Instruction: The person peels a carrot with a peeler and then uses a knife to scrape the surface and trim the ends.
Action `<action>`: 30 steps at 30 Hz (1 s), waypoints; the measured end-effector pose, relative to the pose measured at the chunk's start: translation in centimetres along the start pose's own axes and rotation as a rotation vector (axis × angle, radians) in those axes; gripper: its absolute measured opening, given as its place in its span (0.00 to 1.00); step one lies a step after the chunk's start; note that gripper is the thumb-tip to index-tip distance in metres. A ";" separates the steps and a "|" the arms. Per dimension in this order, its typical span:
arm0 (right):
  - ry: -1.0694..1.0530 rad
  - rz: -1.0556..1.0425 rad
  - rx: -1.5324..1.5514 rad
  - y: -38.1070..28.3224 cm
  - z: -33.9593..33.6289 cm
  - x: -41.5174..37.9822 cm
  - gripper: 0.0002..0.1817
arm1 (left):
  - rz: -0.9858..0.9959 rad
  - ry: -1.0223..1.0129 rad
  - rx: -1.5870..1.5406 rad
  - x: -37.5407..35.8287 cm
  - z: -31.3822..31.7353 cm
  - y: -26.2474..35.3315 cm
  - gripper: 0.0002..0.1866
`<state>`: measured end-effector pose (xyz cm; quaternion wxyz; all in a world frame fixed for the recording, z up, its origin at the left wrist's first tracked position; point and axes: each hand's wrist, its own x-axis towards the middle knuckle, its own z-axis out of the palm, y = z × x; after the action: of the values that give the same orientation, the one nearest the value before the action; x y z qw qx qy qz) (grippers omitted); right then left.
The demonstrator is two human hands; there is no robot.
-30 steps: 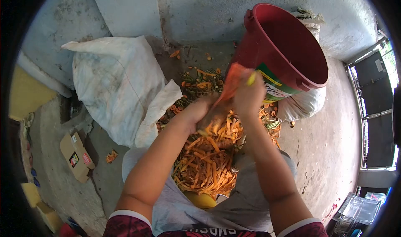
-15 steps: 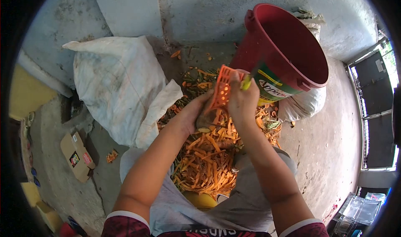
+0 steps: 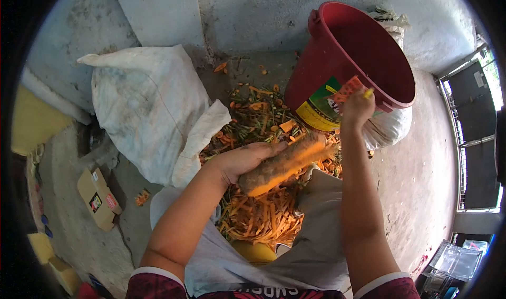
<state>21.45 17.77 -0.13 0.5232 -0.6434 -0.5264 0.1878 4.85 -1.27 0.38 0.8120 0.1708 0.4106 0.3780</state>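
My left hand [image 3: 250, 159] is closed around the lower end of a thick carrot [image 3: 282, 164], which slants up to the right over my lap. Brown skin covers part of the carrot, and bright orange strips show where it is peeled. My right hand [image 3: 359, 109] is raised in front of the red bucket, apart from the carrot. It grips an orange, perforated plastic peeler [image 3: 348, 89]; a yellow tip sticks out by the fingers, and what it belongs to is hidden. Below the carrot lies a heap of orange peelings [image 3: 258, 220] between my legs.
A large red bucket [image 3: 303, 80] with a green and yellow label stands tilted at the upper right, a white sack [image 3: 387, 130] behind it. Another white sack [image 3: 147, 104] slumps at left. Flattened cardboard [image 3: 99, 200] lies on the floor. Green and orange scraps [image 3: 253, 106] spread beyond my hands.
My right hand has swung up and right with the peeler, away from the left hand. The carrot, mostly covered by the peeler before, now shows its peeled orange side.
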 end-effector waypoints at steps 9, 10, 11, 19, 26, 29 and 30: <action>-0.477 -0.126 0.287 -6.6 -0.6 -10.2 0.09 | 0.144 0.103 -0.370 3.2 -2.4 0.0 0.17; -0.524 -0.157 0.270 -6.9 -0.7 -11.2 0.11 | 0.159 0.096 -0.370 3.1 -2.4 0.1 0.16; -0.541 -0.141 0.267 -7.0 -0.7 -11.9 0.12 | 0.174 0.089 -0.370 2.9 -2.2 0.3 0.16; -0.480 -0.188 0.063 -6.5 0.0 -11.8 0.11 | 0.172 0.219 -0.176 1.9 -0.3 1.1 0.18; -0.016 -0.112 -0.026 -0.1 0.5 -0.9 0.09 | 0.035 0.085 -0.054 -0.1 0.1 0.3 0.22; -0.124 -0.101 0.183 -1.0 0.4 -1.6 0.08 | 0.079 0.143 -0.128 0.0 -0.5 0.7 0.21; -0.154 -0.180 0.262 -2.1 0.3 -2.9 0.07 | 0.093 0.181 -0.156 0.1 -0.7 0.9 0.21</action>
<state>19.11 15.19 0.69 0.5752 -0.5038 -0.5914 0.2560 3.91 -0.62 0.36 0.7640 0.0912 0.4432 0.4599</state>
